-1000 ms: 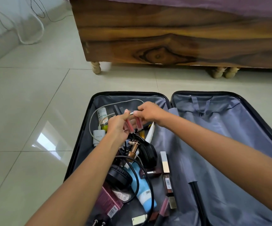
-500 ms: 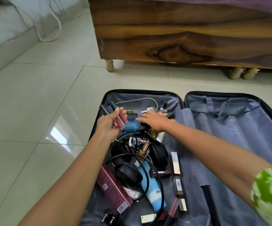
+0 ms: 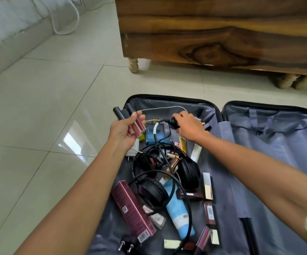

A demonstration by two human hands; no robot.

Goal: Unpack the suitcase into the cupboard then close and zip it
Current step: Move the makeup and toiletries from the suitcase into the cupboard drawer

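Grey fabric lines an open suitcase (image 3: pixel 270 137) lying flat on the tiled floor (image 3: pixel 38 126), its left half crowded with cosmetics, black headphones (image 3: pixel 187 172) and tangled cables. The left hand (image 3: pixel 124 134) holds a fan of lip gloss tubes (image 3: pixel 130 120) over the case's far left corner, fingers curled around them. The right hand (image 3: pixel 189 127), which half a second ago lay spread over the clutter, is now closed on a small black item (image 3: pixel 173 123), seemingly a plug or adapter with a cable trailing from it. Unpacking appears to be at an early stage, with both hands gathering items and most contents still inside. No cupboard is identifiable in view; only a wooden furniture panel (image 3: pixel 213 30) on turned legs stands beyond the case. The suitcase's near edge and right side are cut off, and the item under the right fingers is largely hidden.
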